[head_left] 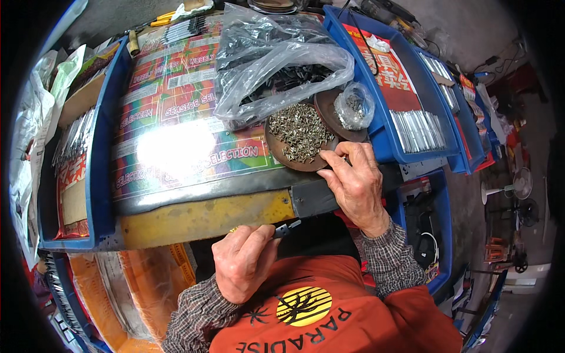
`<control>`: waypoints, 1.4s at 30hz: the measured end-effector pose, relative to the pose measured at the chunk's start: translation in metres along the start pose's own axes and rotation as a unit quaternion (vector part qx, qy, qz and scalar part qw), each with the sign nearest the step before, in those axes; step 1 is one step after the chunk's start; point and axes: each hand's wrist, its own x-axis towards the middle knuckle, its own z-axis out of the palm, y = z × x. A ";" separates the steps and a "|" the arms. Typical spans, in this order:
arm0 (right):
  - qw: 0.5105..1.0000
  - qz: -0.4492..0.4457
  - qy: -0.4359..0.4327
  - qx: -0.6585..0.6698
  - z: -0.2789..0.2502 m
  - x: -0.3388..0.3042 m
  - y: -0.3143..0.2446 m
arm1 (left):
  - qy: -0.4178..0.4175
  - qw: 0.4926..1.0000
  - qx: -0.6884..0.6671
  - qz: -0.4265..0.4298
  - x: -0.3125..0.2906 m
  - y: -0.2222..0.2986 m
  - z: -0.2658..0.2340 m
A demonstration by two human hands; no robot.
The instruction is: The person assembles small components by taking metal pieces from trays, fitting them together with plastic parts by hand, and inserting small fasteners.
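Reading the view as a dial around its centre, we have our right hand at three o'clock, reaching to the near right rim of a round, shallow brown dish towards one o'clock. Heaped in that dish are small shiny metal pins. The thumb and forefinger are curled at the rim; we cannot tell whether a pin sits between them. Our left hand, at seven o'clock, is closed around a small, dark grey metal piece with a silvery end, which pokes out past the fingertips towards the right.

We judge the step in hand to be taking a pin from the heap. The next move probably calls for a light fingertip pinch on one pin, with the grey piece held steady and its silvery end uncovered.

For edges, a worn yellow strip fronts the bench at eight o'clock and meets a black edge section at four; the left hand is on our side of it. A blue plastic tray of silvery pieces walls off two o'clock, so the right hand has little room outward. At twelve, a crumpled clear plastic bag of black parts crowds the dish's far side. The easiest room lies between ten and eleven, over a glossy, colourful printed sheet, and between the two hands.
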 end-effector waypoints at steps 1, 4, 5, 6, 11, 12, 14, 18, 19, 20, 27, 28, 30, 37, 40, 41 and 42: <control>1.000 -0.002 0.006 0.003 0.000 -0.001 0.001 | -0.002 1.000 -0.001 -0.004 -0.001 0.001 0.000; 0.999 -0.015 0.016 0.035 0.000 0.002 0.003 | 0.000 1.000 0.000 -0.004 -0.002 0.001 0.001; 0.999 -0.014 0.014 0.037 0.000 0.003 0.004 | 0.003 1.000 0.000 0.000 -0.002 0.002 0.001; 0.998 -0.027 0.015 0.051 0.000 0.004 0.006 | 0.002 1.000 0.001 -0.003 -0.002 0.003 0.001; 0.991 -0.046 0.021 0.120 0.003 0.009 0.012 | -0.013 1.000 -0.003 -0.019 -0.004 0.009 -0.002; 0.990 -0.045 0.028 0.129 0.003 0.010 0.010 | -0.010 1.000 -0.006 -0.023 -0.005 0.009 -0.002; 0.988 -0.032 0.031 0.147 0.000 0.006 0.006 | -0.010 1.000 -0.006 -0.029 -0.006 0.011 -0.003; 0.969 -0.013 0.012 0.246 -0.011 -0.007 -0.015 | -0.018 0.998 -0.015 -0.052 -0.008 0.013 -0.002; 0.954 -0.009 -0.011 0.300 -0.013 -0.011 -0.023 | -0.018 0.998 -0.014 -0.053 -0.009 0.013 -0.002; 0.944 -0.016 -0.028 0.328 -0.015 -0.015 -0.031 | -0.023 0.998 -0.013 -0.055 -0.009 0.014 -0.002; 0.904 0.019 -0.049 0.424 -0.005 -0.032 -0.048 | -0.025 0.999 -0.019 -0.039 -0.009 0.018 0.001; 0.904 0.019 -0.050 0.424 -0.005 -0.033 -0.048 | -0.025 0.999 -0.019 -0.040 -0.010 0.018 0.001; 0.902 0.017 -0.057 0.427 -0.005 -0.034 -0.048 | -0.020 0.999 -0.008 -0.026 -0.010 0.018 0.001; 0.899 0.043 -0.074 0.430 -0.005 -0.038 -0.049 | -0.020 1.000 0.013 0.000 -0.010 0.017 0.003; 0.892 0.073 -0.088 0.437 -0.008 -0.039 -0.052 | -0.016 1.000 0.019 0.016 -0.010 0.015 0.005; 0.906 0.060 -0.077 0.412 -0.009 -0.039 -0.053 | -0.017 0.999 0.030 0.024 -0.010 0.015 0.005; 0.919 0.046 -0.066 0.386 -0.010 -0.039 -0.055 | -0.017 0.999 0.041 0.032 -0.010 0.015 0.005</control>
